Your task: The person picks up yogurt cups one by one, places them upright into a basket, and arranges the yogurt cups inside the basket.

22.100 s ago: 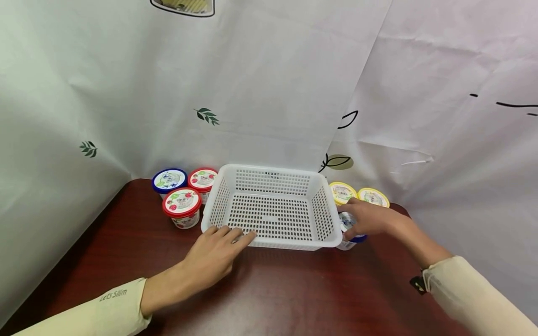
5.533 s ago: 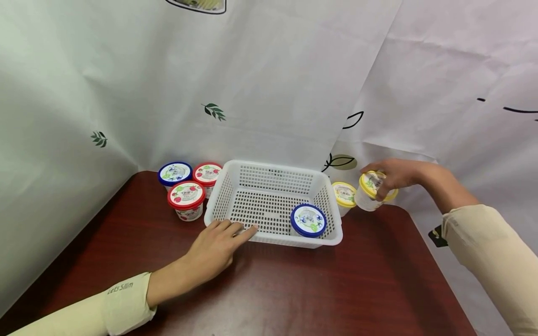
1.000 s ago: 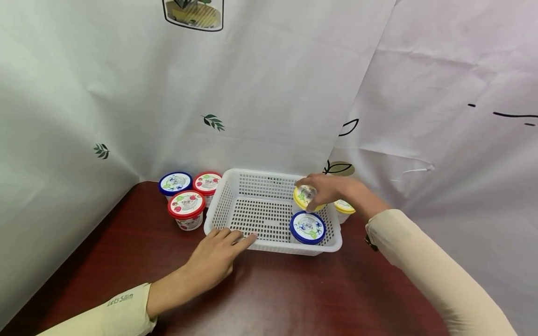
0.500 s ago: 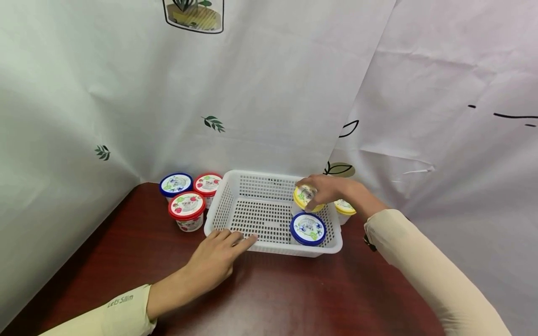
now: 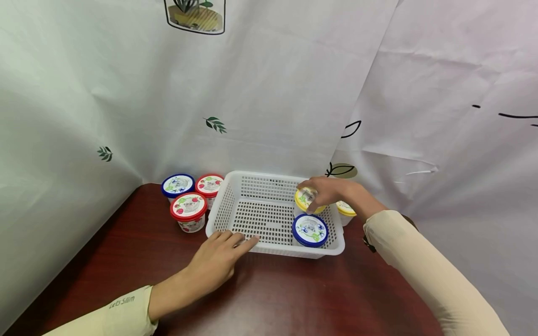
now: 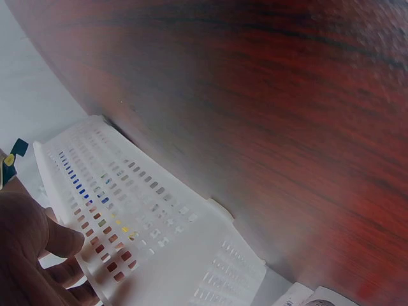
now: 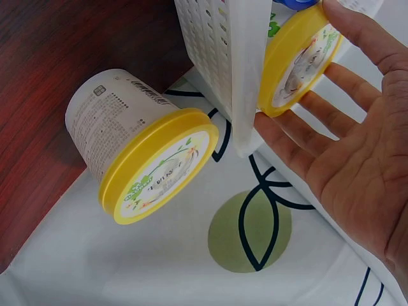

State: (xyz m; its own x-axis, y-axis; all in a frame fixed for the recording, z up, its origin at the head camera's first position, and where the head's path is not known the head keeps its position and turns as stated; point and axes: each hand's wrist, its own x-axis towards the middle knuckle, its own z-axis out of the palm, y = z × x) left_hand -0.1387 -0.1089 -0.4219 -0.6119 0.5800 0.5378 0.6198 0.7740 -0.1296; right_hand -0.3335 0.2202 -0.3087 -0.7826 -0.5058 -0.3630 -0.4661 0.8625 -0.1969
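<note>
A white perforated plastic basket stands against the back cloth. My left hand grips its near rim toward the left, fingers hooked over the edge; in the left wrist view the basket wall lies beside the thumb and fingers. Inside, at the far right, a yellow-lidded tub is held by my right hand, thumb and fingers spread around the lid. Directly in front of it in the basket sits a blue-lidded tub. Much of the yellow lid is covered by the right hand in the head view.
Outside the basket's right wall stands another yellow-lidded tub. To the left are two red-lidded tubs, one in front and one behind, plus a blue-lidded tub. White cloth borders the dark red table.
A blue-lidded tub, then a yellow-lidded tub, moved from right of the basket into it. During the last second both hands have stayed nearly still, with a slight camera shift.
</note>
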